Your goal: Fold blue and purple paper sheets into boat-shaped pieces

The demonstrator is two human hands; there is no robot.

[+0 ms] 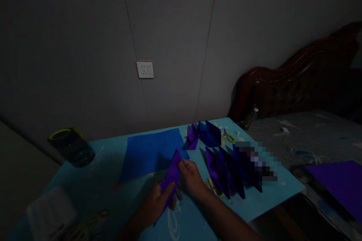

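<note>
Both my hands hold one folded piece of purple paper (pixel 171 175) above a light blue table (pixel 113 196). My left hand (pixel 157 199) grips its lower part, my right hand (pixel 191 176) pinches its upper edge. A flat blue sheet (pixel 147 152) lies just behind the hands. Several folded purple and blue paper shapes (pixel 223 169) stand in a row to the right of my right hand, and more folded shapes (pixel 205 133) stand farther back.
A dark round container with a yellow-green rim (pixel 70 147) stands at the table's left. A white object (pixel 51 212) lies at the near left. Scissors (pixel 228 136) lie near the far edge. A purple sheet (pixel 342 182) rests on the bed at right, by a wooden headboard (pixel 296 79).
</note>
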